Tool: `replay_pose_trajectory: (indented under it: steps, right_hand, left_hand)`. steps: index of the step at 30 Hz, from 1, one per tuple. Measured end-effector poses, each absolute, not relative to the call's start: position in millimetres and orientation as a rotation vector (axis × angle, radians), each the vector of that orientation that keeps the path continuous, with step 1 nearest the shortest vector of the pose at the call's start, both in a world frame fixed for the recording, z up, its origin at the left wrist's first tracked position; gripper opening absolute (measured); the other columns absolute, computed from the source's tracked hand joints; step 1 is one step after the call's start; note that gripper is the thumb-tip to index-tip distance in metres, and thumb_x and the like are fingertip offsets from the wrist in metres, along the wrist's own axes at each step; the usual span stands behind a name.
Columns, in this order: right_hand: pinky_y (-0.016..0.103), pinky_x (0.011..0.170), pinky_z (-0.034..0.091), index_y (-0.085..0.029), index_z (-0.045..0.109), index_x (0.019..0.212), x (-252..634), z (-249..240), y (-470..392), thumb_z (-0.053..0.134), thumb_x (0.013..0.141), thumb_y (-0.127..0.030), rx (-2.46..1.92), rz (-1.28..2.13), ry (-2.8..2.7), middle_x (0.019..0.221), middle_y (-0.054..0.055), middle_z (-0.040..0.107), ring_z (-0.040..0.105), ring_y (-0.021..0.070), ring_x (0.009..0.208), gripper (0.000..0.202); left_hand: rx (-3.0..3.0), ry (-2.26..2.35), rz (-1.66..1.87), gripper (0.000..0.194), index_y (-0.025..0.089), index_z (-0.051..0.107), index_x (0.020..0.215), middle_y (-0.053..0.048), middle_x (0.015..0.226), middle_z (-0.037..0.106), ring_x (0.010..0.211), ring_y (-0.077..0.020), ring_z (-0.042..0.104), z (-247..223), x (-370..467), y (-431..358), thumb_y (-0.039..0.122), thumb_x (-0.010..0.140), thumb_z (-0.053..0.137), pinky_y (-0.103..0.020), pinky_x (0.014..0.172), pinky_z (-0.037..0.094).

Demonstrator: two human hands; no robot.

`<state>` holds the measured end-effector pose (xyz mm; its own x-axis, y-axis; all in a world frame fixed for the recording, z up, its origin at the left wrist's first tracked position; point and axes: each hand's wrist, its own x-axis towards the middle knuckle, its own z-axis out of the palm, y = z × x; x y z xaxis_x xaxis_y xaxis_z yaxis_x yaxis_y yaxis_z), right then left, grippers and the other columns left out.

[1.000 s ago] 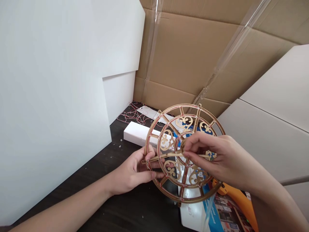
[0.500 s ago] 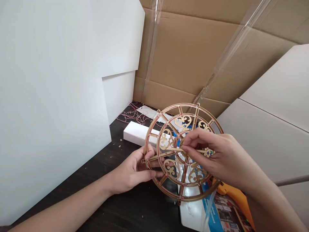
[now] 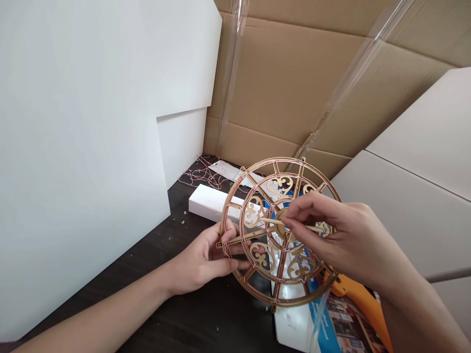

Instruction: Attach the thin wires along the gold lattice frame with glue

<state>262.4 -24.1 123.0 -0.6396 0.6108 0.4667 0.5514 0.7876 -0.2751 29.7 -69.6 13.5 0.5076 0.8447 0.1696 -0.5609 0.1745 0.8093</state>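
Head camera: one wheel-shaped gold frame [image 3: 282,231], two concentric rings with spokes and scrollwork panels, fine red and pale wires laid along its rings; right of centre in the lower half of the frame, held up above the desk [image 3: 165,321], face tilted. One left hand [image 3: 209,260], lower centre; fingers clamped on the wheel's left rim, some showing through its openings. One right hand [image 3: 331,228], lower right, in front of the wheel near its hub; thumb and forefinger pinched on a thin pale stick [image 3: 271,221], whose left tip points toward the inner scrollwork, contact there impossible to tell. Beyond the wheel: one long white box [image 3: 209,200], centre, partly covered by it; one tangle of red and pale wires [image 3: 198,177], left of a flat white strip [image 3: 226,171]. Lower right: one printed blue-and-white package [image 3: 292,326], partly under the wheel; one orange object [image 3: 362,309] beside the right forearm, partly hidden. Surrounds: white panel [image 3: 91,122], left; taped cardboard [image 3: 290,93], top centre and right; pale panels [image 3: 415,206], right edge.
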Motion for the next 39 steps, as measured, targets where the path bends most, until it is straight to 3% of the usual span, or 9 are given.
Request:
replay_pose_trajectory:
  steps: [11,21,29,39]
  right_hand:
    - [0.015,0.057,0.045,-0.026,0.06,0.09,262.3,125.7,-27.2,0.061,0.095,-0.021,-0.816,0.421,-2.543,0.074,-0.01,0.067,0.059,0.0036,0.06,0.007]
    - [0.018,0.054,0.044,-0.026,0.059,0.09,259.6,119.9,-23.3,0.058,0.094,-0.018,-0.932,0.206,-2.507,0.068,-0.01,0.065,0.055,0.0053,0.055,0.009]
    - [0.019,0.055,0.048,-0.026,0.06,0.09,255.7,122.2,-26.8,0.061,0.094,-0.018,-0.855,0.29,-2.437,0.071,-0.008,0.067,0.06,0.006,0.059,0.009]
    - [0.017,0.046,0.048,-0.028,0.065,0.09,269.6,131.0,-33.6,0.071,0.091,-0.022,-0.782,0.574,-2.169,0.07,-0.006,0.065,0.062,0.0068,0.054,0.009]
  left_hand:
    - [0.973,0.359,1.035,0.035,0.022,0.039,0.084,0.002,0.104,0.066,0.108,-0.0107,0.07,10.6,28.6,-68.2,0.002,0.09,0.068,-0.031,0.099,0.058]
    - [0.941,0.323,1.02,0.035,0.022,0.04,0.082,0.001,0.103,0.068,0.108,-0.0102,0.071,11.8,29.5,-69.0,-0.001,0.091,0.065,-0.029,0.099,0.057]
    - [0.964,0.363,1.024,0.034,0.022,0.04,0.083,0.0,0.106,0.066,0.119,-0.0176,0.069,11.9,28.6,-69.0,0.002,0.092,0.066,-0.033,0.101,0.056]
    - [0.972,0.343,1.005,0.036,0.023,0.038,0.084,-0.001,0.108,0.07,0.123,-0.0184,0.068,9.9,27.4,-67.8,0.002,0.093,0.065,-0.033,0.102,0.055]
